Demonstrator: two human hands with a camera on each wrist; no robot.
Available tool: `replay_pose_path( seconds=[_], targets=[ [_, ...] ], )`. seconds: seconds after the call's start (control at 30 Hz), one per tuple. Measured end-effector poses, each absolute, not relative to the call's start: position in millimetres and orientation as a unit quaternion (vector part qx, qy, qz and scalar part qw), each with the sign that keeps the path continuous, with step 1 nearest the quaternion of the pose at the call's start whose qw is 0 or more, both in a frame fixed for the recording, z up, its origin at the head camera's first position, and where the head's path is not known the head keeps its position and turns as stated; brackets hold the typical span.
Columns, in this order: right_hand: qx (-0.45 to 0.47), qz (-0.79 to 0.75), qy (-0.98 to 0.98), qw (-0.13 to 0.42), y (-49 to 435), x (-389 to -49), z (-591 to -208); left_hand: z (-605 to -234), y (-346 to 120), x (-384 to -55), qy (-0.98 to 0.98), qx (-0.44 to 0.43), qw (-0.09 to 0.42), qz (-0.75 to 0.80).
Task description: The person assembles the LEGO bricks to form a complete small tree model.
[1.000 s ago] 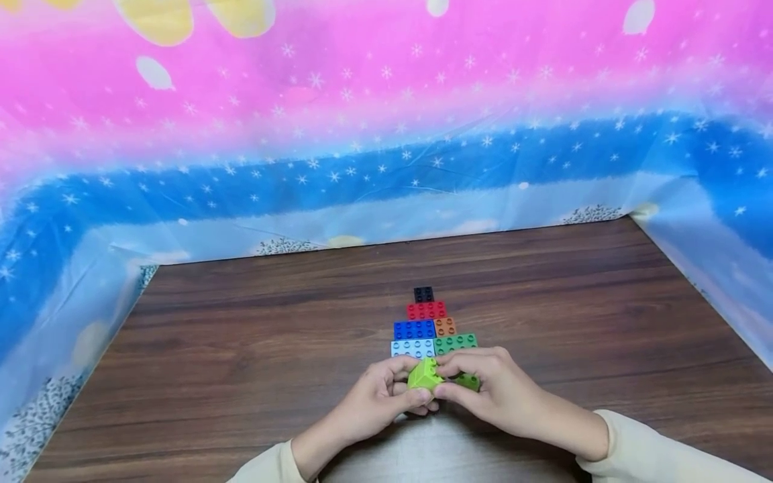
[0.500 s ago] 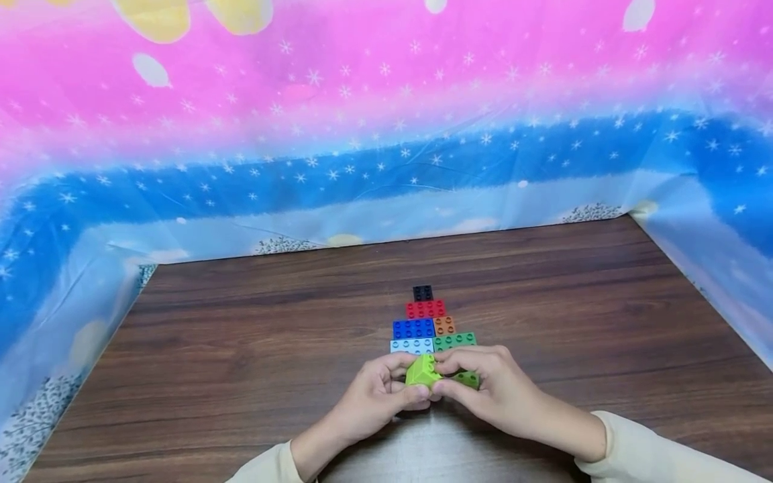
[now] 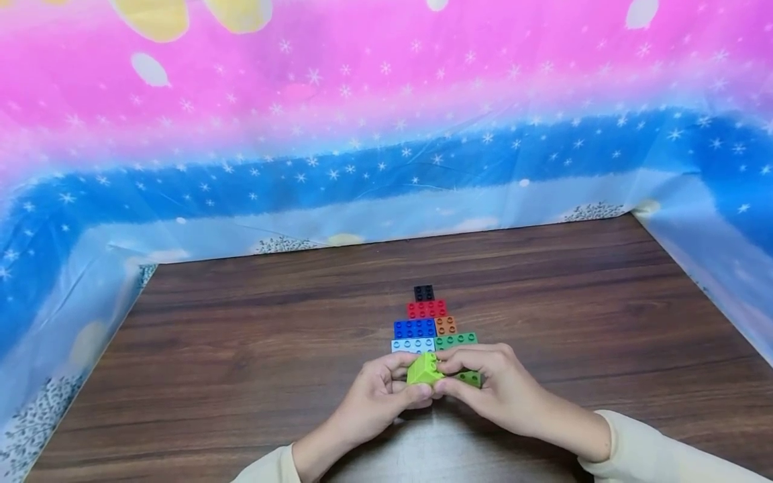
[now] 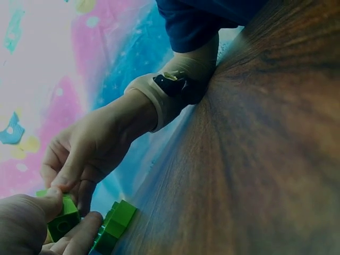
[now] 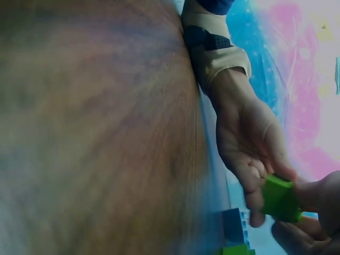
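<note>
A lime-green toy building brick point(image 3: 421, 371) is held up between both hands in the head view, its studs facing right. The left hand point(image 3: 376, 394) grips it with the thumb in front and fingers behind. From the other side, the right hand point(image 3: 498, 392) pinches it by the studded end between thumb and index finger. In the left wrist view, the brick point(image 4: 65, 219) shows a hollow underside. Fingers of both hands surround the brick point(image 5: 281, 197) in the right wrist view. A green brick point(image 3: 470, 378) lies just below the right hand, partly hidden.
Beyond the hands, bricks lie in narrowing rows on the wooden table point(image 3: 272, 322): light blue point(image 3: 413, 345) and green point(image 3: 455, 340), then blue point(image 3: 414, 328) and orange point(image 3: 445, 325), red point(image 3: 426, 308), and black point(image 3: 424, 292) farthest. A patterned cloth point(image 3: 362, 154) hangs around the table.
</note>
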State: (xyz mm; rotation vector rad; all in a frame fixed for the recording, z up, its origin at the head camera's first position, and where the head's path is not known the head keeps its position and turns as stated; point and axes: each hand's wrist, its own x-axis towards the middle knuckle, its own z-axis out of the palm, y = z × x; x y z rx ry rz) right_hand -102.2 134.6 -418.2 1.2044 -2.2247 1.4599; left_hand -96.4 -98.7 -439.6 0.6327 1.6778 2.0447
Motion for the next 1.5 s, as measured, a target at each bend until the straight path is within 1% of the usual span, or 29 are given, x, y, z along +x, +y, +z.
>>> replay_pose_path(
  seconds=[0.23,0.37,0.47,0.57,0.7,0.77,0.8,0.83,0.93,1.0,1.07,1.2,1.27,1.4,1.47,1.5],
  targets=[
    [0.437,0.486,-0.753,0.074,138.4,-104.9,-414.8,-437.0,-99.6,-96.2,0.641,0.239,0.223,0.695],
    [0.424,0.486,-0.763,0.031,142.6,-110.1,-414.8,-435.3,-97.4,-96.2,0.649,0.222,0.245,0.685],
    [0.427,0.476,-0.769,0.008,144.9,-113.0,-417.1,-435.5,-95.8,-96.6,0.644,0.202,0.277,0.684],
    [0.450,0.458,-0.766,0.036,146.3,-113.6,-417.4,-437.4,-95.1,-97.1,0.636,0.197,0.302,0.682],
    [0.462,0.413,-0.777,0.112,152.2,-115.2,-409.0,-437.7,-93.9,-97.7,0.624,0.193,0.317,0.688],
    [0.446,0.363,-0.809,0.120,157.4,-114.8,-402.3,-436.8,-93.4,-97.8,0.621,0.188,0.319,0.691],
    [0.436,0.331,-0.829,0.112,159.7,-114.0,-399.0,-436.0,-93.5,-97.7,0.621,0.184,0.319,0.692],
    [0.425,0.297,-0.850,0.091,161.9,-112.7,-395.4,-435.3,-93.7,-97.6,0.621,0.182,0.319,0.692],
    [0.406,0.205,-0.890,0.016,164.2,-109.5,-388.0,-433.3,-94.3,-96.8,0.626,0.180,0.315,0.690],
    [0.403,0.178,-0.897,-0.021,162.3,-108.5,-385.7,-432.4,-94.7,-96.1,0.629,0.176,0.310,0.691],
    [0.405,0.175,-0.896,-0.044,159.7,-107.8,-385.4,-431.7,-94.9,-95.7,0.633,0.173,0.306,0.690],
    [0.402,0.210,-0.885,-0.104,156.8,-105.9,-387.8,-430.9,-95.0,-95.2,0.638,0.167,0.309,0.685],
    [0.416,0.237,-0.868,-0.133,156.6,-105.6,-390.9,-431.1,-95.2,-95.1,0.644,0.169,0.311,0.679],
    [0.434,0.330,-0.820,-0.175,159.9,-112.4,-400.6,-433.2,-95.6,-94.8,0.654,0.195,0.297,0.668],
    [0.421,0.391,-0.790,-0.216,163.7,-119.0,-405.3,-435.0,-95.4,-94.8,0.654,0.213,0.284,0.668],
    [0.409,0.424,-0.768,-0.250,166.0,-122.7,-407.4,-436.0,-95.1,-94.9,0.654,0.220,0.278,0.669]
  ],
)
